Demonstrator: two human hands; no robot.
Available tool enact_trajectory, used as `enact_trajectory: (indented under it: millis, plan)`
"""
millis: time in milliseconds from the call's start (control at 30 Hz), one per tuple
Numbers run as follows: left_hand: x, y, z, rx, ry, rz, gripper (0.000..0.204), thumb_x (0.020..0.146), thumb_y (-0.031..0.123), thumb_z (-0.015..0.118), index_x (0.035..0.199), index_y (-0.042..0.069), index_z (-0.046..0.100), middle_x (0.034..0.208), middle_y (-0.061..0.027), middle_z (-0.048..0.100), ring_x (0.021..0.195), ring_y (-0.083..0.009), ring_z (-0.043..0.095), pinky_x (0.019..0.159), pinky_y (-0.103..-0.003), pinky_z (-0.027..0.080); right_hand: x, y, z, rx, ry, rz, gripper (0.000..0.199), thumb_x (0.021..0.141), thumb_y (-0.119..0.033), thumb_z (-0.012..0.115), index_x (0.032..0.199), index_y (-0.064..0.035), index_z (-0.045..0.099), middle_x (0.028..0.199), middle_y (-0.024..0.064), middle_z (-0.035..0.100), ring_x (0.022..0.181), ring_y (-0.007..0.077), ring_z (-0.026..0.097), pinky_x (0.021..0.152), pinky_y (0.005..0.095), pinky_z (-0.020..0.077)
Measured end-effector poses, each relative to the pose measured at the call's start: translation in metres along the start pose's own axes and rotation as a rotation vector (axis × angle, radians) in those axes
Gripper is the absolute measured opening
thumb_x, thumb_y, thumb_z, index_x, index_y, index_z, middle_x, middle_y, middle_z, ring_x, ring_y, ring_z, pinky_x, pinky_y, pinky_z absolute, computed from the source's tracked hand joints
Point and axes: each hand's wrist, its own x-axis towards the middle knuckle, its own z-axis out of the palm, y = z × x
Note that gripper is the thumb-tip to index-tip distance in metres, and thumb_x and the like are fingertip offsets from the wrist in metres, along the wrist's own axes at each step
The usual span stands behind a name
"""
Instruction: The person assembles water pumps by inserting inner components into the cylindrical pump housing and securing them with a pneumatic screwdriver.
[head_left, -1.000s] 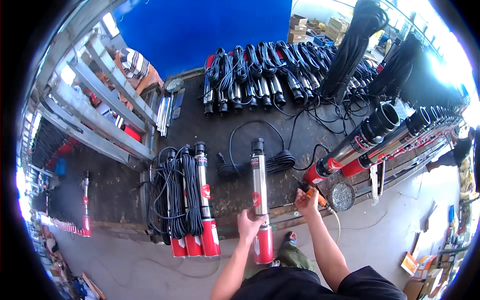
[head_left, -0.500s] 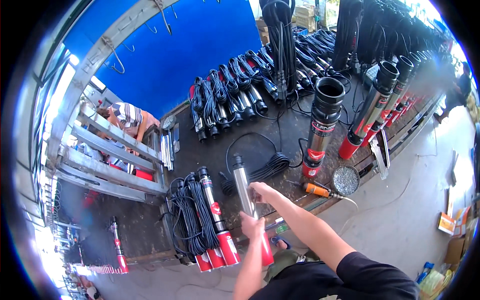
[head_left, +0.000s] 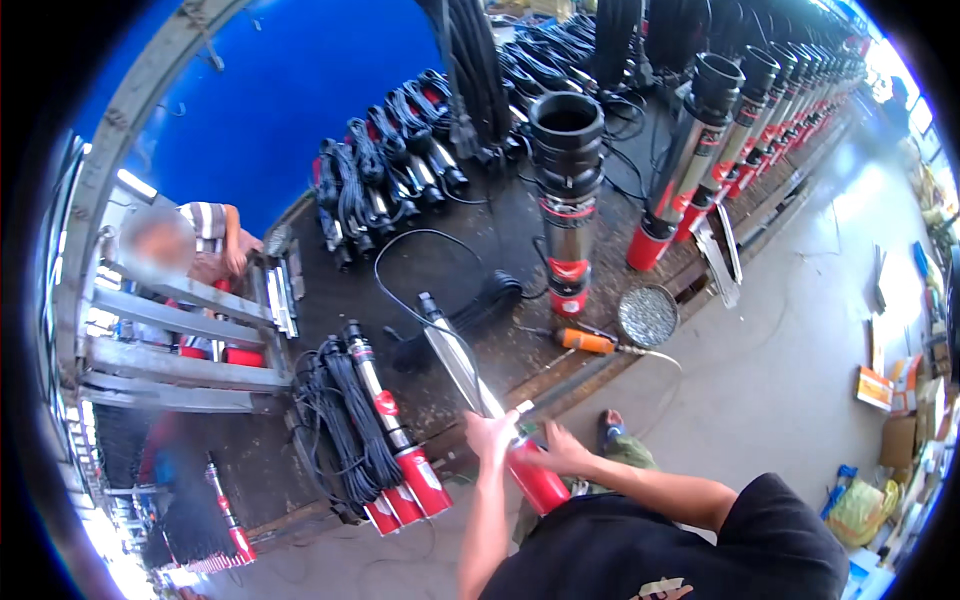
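Observation:
I hold a long pump (head_left: pixel 462 365) with a steel body and a red lower end (head_left: pixel 538 485); it tilts up and to the left over the edge of the dark platform (head_left: pixel 470 255). My left hand (head_left: pixel 490 436) is closed around the steel body just above the red end. My right hand (head_left: pixel 560 450) lies against the red end beside it, fingers spread over it. A black cable (head_left: pixel 400 290) runs from the pump's top to a coil (head_left: pixel 490 295) on the platform.
Left of me lie pumps wrapped in black cable (head_left: pixel 350 430). A big upright pump (head_left: pixel 568 200), an orange tool (head_left: pixel 585 341) and a round metal bowl (head_left: pixel 648 315) stand ahead. Another person (head_left: pixel 205 235) sits behind a grey metal frame (head_left: pixel 180 335). Boxes (head_left: pixel 875 388) lie at the right.
My right hand has left the spot near the orange tool and come onto the pump's red end. My head has turned, so the platform has swung in view.

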Motion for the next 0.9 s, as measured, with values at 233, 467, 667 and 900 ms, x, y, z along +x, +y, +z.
enact_trajectory:
  millis: [233,467,667,900]
  plan:
    - [-0.03,0.058,0.012,0.032,0.028,0.027,0.1,0.063,0.048,0.089,0.123,-0.018,0.044,0.101,-0.0332,0.068,0.095,-0.0436,0.07,0.087,-0.045,0.055,-0.027,0.052,-0.006,0.285,-0.503,0.345,0.119,0.059,-0.049,0.09,0.148,0.0021,0.031,0.128,0.0261,0.06,0.118,0.0341,0.061,0.096,0.0398,0.0514]
    - [-0.006,0.02,0.034,0.292,0.062,0.021,0.105,0.063,0.055,0.086,0.125,-0.017,0.043,0.108,-0.0327,0.067,0.101,-0.0454,0.067,0.088,-0.05,0.054,-0.021,0.067,-0.018,0.077,-0.506,0.16,0.089,0.07,-0.063,0.081,0.13,-0.0036,0.056,0.116,0.0219,0.067,0.109,0.037,0.065,0.095,0.0408,0.0514]
    - [-0.035,0.042,0.023,0.093,-0.014,0.074,0.096,0.08,0.032,0.081,0.14,-0.018,0.026,0.127,-0.0376,0.055,0.115,-0.0459,0.061,0.102,-0.044,0.048,0.028,0.092,-0.207,0.015,0.71,0.008,0.024,0.085,-0.032,0.067,0.09,-0.0097,0.073,0.086,0.016,0.071,0.081,0.0354,0.07,0.074,0.0467,0.0563]
    - [-0.05,-0.001,0.016,-0.121,-0.024,0.256,0.073,0.086,0.019,0.077,0.136,-0.01,0.032,0.127,-0.0291,0.05,0.117,-0.0359,0.059,0.098,-0.042,0.05,0.083,0.226,-0.415,-0.234,1.264,0.53,0.033,0.085,-0.034,0.072,0.105,-0.0086,0.07,0.113,0.0157,0.064,0.106,0.0367,0.064,0.089,0.0472,0.0545]
